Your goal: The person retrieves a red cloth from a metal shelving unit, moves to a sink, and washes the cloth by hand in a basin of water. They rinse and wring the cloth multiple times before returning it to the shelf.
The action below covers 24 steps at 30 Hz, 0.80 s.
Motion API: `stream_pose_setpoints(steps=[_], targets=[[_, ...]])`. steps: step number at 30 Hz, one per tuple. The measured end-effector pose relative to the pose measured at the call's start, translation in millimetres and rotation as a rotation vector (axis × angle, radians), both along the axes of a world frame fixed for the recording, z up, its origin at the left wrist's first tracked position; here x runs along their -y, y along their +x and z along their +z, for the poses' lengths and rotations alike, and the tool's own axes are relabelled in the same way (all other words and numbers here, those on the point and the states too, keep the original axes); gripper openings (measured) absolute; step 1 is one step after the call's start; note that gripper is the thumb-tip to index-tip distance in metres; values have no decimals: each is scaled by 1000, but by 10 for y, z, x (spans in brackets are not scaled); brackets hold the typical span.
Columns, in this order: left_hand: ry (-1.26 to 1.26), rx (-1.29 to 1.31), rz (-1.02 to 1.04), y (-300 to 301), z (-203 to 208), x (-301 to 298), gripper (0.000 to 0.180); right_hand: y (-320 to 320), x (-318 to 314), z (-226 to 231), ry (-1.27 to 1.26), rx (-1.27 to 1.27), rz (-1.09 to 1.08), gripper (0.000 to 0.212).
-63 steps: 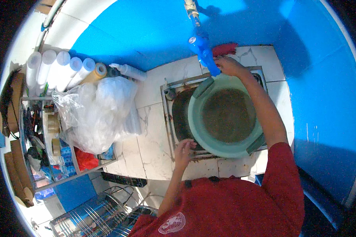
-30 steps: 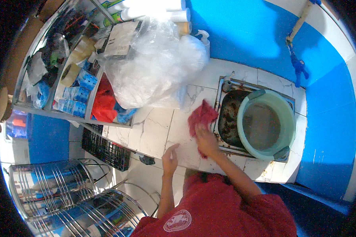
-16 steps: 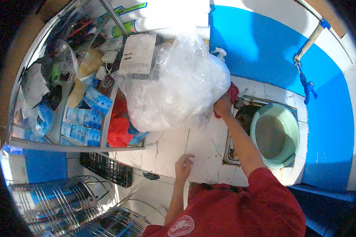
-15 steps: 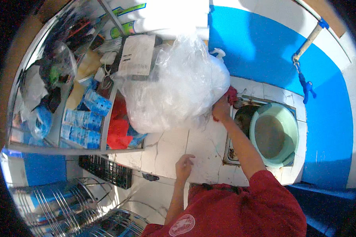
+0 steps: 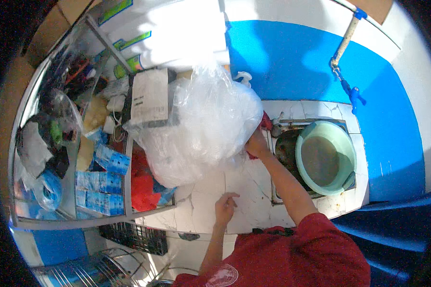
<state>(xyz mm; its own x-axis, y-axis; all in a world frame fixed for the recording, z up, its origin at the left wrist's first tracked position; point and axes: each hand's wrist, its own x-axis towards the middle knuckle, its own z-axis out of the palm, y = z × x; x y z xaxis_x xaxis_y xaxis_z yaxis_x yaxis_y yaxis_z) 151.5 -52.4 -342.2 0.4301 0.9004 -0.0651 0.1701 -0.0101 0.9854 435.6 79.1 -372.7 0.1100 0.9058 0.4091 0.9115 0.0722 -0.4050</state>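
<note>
My right hand (image 5: 257,145) is closed on a red cloth (image 5: 266,121), pressed low against the white marble-patterned counter (image 5: 246,182). It sits between the sink and a large clear plastic bag (image 5: 201,129) with white contents, whose bulging right side partly covers the fingers and cloth. Nearer to me, my left hand (image 5: 226,209) hovers over the counter's front part, empty, with loosely bent fingers and the index finger pointing right. A pale green basin (image 5: 345,150) with murky water stands tilted in the metal sink (image 5: 287,143), right of my right forearm.
A glass display case (image 5: 72,222) on the left holds blue packs (image 5: 100,189) and red fabric (image 5: 143,189). A blue-handled tap (image 5: 355,95) hangs from a pipe at the right wall. A black crate (image 5: 136,237) and wire racks (image 5: 88,270) stand below the counter.
The view has tilted, so most of the scene sits lower and further left. My right hand keeps the cloth beside the bag's edge. My left hand stays nearly in place, its fingers slightly different in pose.
</note>
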Motion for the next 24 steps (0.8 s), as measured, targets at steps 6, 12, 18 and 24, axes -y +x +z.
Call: stream_pose_setpoints(steps=[6, 12, 18, 24], targets=[[332, 78, -105, 560, 345, 10, 21, -242, 1366, 226, -123, -80, 307, 49], [482, 110, -279, 1905, 616, -497, 39, -381, 2260, 372, -507, -183, 170, 47], [437, -178, -19, 2770, 516, -1525, 65, -215, 2091, 242, -292, 10, 287, 65], [356, -329, 195, 3180, -265, -2266, 90, -112, 2008, 107, -308, -95, 346, 64]])
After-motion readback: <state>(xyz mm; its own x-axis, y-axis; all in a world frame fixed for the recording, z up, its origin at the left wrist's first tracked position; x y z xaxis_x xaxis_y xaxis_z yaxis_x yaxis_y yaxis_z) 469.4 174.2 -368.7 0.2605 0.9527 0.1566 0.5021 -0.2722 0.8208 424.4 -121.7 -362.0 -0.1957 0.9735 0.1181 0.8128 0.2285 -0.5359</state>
